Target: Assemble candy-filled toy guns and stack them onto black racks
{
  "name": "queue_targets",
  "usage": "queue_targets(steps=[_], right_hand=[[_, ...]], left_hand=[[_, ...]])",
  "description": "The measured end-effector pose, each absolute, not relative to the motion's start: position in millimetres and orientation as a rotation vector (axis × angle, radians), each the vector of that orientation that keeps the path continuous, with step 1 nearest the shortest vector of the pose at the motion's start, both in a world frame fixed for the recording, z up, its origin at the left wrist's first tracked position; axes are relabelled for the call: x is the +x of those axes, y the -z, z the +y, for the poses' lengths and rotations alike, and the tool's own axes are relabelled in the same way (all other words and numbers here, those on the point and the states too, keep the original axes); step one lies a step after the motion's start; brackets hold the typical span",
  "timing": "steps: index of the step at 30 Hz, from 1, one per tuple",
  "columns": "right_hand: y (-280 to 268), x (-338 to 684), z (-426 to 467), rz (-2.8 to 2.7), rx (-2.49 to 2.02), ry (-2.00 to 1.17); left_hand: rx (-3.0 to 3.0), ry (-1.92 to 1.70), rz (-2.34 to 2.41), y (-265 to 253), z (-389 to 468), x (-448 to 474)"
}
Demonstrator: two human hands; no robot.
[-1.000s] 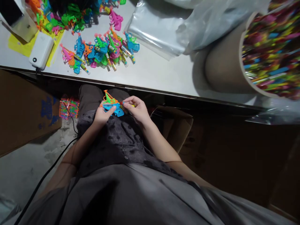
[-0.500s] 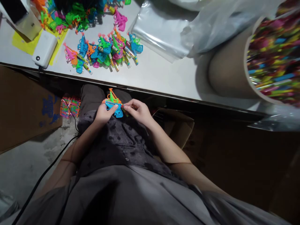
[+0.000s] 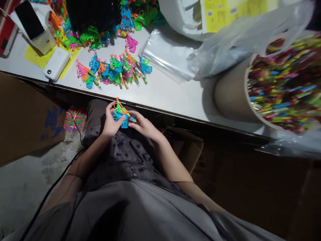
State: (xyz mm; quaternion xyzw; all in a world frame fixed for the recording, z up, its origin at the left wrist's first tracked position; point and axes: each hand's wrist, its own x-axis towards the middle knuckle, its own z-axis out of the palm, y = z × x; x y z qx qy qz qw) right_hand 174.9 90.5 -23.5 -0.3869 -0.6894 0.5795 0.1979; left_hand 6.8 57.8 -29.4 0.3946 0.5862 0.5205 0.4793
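Observation:
Above my lap, a small bunch of plastic toy guns (image 3: pixel 124 123) in blue, green and orange is held between both hands. My left hand (image 3: pixel 111 124) is closed on its left side, thumb across the front of the blue one and fingers behind. My right hand (image 3: pixel 144 126) curls round the right side, its thumb low and its fingers partly hidden behind the toys. A thin tube with a yellow end (image 3: pixel 132 119) sticks out between that thumb and forefinger. On the table ahead lies a row of similar toy guns (image 3: pixel 115 65), several with candy-like tubes in them.
A tub (image 3: pixel 233 90) of colourful tubes stands at the right. Clear plastic bags (image 3: pixel 169 55) lie beside it on the white table (image 3: pixel 170 95). A black basket (image 3: pixel 92 15), a phone (image 3: pixel 29 20) and a white power bank (image 3: pixel 56 63) are farther left. Cardboard boxes (image 3: pixel 27 124) flank my legs.
My right hand's pinch at the right end of the toys has loosened and its fingers have spread round them. The yellow-ended tube now shows there. The view has shifted slightly.

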Motion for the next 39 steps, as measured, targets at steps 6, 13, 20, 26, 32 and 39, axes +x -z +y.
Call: queue_targets(steps=[6, 13, 20, 26, 32, 39], right_hand=[[31, 181, 132, -1.809, -1.202, -1.358], [70, 181, 252, -1.653, -1.427, -0.805], [92, 140, 280, -1.955, -1.395, -0.720], [95, 139, 271, -2.000, -1.377, -0.646], [87, 147, 300, -1.592, -1.481, -0.545], [69, 111, 426, -2.105, -1.450, -0.665]], left_hand=[[1.163, -1.203, 1.532, 28, 91, -31], [1.514, -1.093, 2.102, 38, 205, -133], [1.622, -0.976, 2.081, 74, 249, -131], [1.711, -0.965, 2.040, 76, 253, -126], [1.758, -0.972, 2.031, 75, 254, -127], [1.797, -1.016, 2.013, 76, 254, -132]])
